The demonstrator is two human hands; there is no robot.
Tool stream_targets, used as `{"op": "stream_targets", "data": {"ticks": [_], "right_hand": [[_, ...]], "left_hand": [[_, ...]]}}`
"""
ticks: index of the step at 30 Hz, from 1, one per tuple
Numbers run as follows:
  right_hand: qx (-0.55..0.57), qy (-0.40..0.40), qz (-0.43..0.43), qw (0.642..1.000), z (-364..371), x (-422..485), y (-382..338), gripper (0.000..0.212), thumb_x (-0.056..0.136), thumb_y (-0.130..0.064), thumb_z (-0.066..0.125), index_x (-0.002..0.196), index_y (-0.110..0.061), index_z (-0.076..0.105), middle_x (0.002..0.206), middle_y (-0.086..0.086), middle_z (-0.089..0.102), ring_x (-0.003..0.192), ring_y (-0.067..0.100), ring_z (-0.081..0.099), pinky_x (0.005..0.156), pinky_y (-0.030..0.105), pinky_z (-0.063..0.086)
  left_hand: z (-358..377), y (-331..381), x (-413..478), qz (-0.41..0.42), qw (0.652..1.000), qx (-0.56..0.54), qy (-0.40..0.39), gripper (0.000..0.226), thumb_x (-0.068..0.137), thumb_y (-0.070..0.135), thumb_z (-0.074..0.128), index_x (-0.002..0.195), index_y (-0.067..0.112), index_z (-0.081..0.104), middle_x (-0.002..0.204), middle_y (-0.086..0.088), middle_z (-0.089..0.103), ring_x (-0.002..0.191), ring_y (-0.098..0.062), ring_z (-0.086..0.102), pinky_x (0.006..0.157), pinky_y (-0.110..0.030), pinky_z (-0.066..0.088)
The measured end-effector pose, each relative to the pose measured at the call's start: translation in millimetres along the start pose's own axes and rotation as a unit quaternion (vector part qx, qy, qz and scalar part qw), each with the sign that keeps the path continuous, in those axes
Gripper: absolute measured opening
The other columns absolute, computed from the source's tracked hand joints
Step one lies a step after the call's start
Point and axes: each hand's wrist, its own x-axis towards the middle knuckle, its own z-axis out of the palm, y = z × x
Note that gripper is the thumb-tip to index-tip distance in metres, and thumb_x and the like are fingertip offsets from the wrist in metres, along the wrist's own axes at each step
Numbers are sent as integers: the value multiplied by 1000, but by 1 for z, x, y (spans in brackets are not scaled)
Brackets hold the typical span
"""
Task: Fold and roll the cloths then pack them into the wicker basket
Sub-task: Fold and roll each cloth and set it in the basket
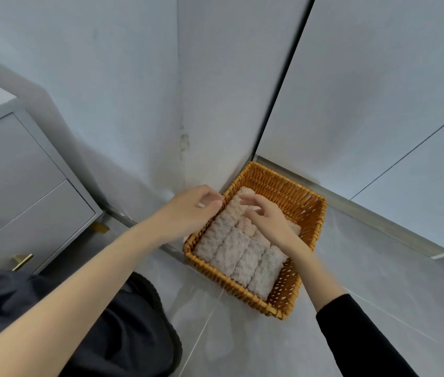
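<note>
An orange wicker basket (294,191) sits on the grey floor in a wall corner. Several rolled grey-beige cloths (239,257) lie side by side inside it, filling the left and middle part. My left hand (191,210) hovers at the basket's far left rim with loosely curled fingers and holds nothing. My right hand (267,219) reaches over the rolls, fingers spread and relaxed, fingertips near the far end of the leftmost roll (223,227). Whether it touches the cloth I cannot tell. A strip at the basket's right side shows bare wicker.
Grey walls meet just behind the basket. A grey cabinet (25,191) with brass handles stands at the left. Dark fabric of my clothing (112,322) lies at the lower left. Grey tiled floor (242,344) spreads in front of the basket.
</note>
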Motion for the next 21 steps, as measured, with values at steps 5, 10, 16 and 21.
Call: {"op": "stream_targets", "data": {"ticks": [5, 10, 16, 21], "right_hand": [[12, 11, -80, 997, -13, -46, -77, 33, 96, -13, 49, 121, -33, 56, 109, -17, 65, 90, 8, 63, 80, 21, 51], [52, 25, -142, 988, -14, -78, -143, 30, 97, -12, 50, 121, -28, 59, 108, -12, 68, 91, 9, 65, 86, 28, 53], [66, -4, -193, 979, 5, -88, -215, 30, 98, -12, 48, 122, -28, 58, 108, -12, 68, 91, 10, 65, 88, 34, 52], [59, -33, -238, 969, 35, -83, -269, 29, 98, -12, 48, 120, -27, 60, 107, -13, 68, 90, 9, 65, 88, 36, 52]], "left_hand": [[-20, 15, -37, 22, 998, -12, 55, 21, 98, 30, 47, 116, 27, 56, 116, 11, 61, 107, -6, 55, 86, -18, 42], [-54, 24, -81, 26, 986, -28, 160, 15, 97, 27, 47, 109, 28, 57, 111, 7, 64, 101, -8, 57, 78, -17, 43], [-108, 25, -132, 22, 964, -81, 251, 17, 95, 25, 50, 108, 28, 61, 107, 10, 66, 98, -10, 61, 82, -20, 46], [-155, 22, -180, 31, 944, -106, 312, 15, 94, 22, 52, 100, 31, 62, 104, 10, 68, 97, -12, 63, 84, -27, 49]]}}
